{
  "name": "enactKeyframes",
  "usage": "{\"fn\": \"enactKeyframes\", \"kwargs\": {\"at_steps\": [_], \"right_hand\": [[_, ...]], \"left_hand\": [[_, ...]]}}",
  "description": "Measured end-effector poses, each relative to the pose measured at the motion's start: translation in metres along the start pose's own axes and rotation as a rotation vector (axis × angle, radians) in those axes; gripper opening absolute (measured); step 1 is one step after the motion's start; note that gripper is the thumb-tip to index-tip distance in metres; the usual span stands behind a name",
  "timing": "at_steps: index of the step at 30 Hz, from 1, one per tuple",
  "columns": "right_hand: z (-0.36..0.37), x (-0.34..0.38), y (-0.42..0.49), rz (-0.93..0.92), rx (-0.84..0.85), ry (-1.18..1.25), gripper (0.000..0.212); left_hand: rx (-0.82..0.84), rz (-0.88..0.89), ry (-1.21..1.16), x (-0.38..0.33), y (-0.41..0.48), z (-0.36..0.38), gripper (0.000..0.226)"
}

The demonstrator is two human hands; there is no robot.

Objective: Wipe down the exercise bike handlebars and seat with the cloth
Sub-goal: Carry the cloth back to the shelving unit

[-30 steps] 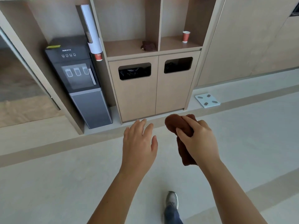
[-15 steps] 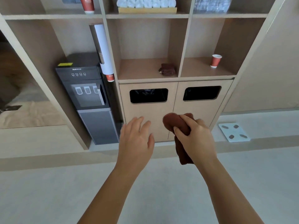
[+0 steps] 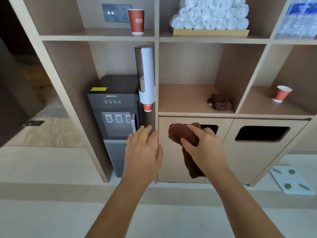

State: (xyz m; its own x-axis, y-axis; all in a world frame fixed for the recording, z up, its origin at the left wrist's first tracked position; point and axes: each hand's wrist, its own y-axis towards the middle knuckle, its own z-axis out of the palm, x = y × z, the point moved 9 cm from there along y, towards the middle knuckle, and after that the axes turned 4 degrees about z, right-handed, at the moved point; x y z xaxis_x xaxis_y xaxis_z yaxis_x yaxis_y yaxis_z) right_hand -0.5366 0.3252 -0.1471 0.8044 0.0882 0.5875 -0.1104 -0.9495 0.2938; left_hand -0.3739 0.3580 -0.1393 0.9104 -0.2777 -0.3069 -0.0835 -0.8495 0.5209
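Observation:
My right hand [image 3: 204,148] grips a brown cloth [image 3: 181,134], bunched at the top with a tail hanging below the palm. It is held in front of the left bin slot of a wooden cabinet [image 3: 193,162]. My left hand [image 3: 143,152] hovers beside it with straight, relaxed fingers and holds nothing. A second folded brown cloth [image 3: 219,103] lies on the shelf above the bins. No exercise bike is in view.
A dark water dispenser [image 3: 115,117] with a cup tube [image 3: 145,74] stands left of the cabinet. Red paper cups [image 3: 136,21] sit on shelves. Rolled white towels [image 3: 211,14] fill a tray above. A white scale [image 3: 293,182] lies on the floor at right.
The view has risen and come nearer to the shelving, so the upper shelves now show. Both hands keep their poses, the right one still holding the cloth.

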Motion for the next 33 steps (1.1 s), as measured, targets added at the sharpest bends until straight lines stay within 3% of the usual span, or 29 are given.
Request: {"fn": "enactKeyframes", "kwargs": {"at_steps": [10, 24, 33], "right_hand": [[0.085, 0.147, 0.143, -0.09, -0.059, 0.074, 0.039], [0.096, 0.266, 0.291, -0.347, -0.139, 0.106, 0.04], [0.103, 0.356, 0.347, -0.442, -0.2, 0.129, 0.041]], "left_hand": [[-0.093, 0.073, 0.097, 0.156, 0.14, -0.048, 0.035], [-0.272, 0.134, 0.187, 0.228, 0.295, -0.083, 0.032], [-0.37, 0.164, 0.23, 0.298, 0.349, -0.125, 0.034]]}}
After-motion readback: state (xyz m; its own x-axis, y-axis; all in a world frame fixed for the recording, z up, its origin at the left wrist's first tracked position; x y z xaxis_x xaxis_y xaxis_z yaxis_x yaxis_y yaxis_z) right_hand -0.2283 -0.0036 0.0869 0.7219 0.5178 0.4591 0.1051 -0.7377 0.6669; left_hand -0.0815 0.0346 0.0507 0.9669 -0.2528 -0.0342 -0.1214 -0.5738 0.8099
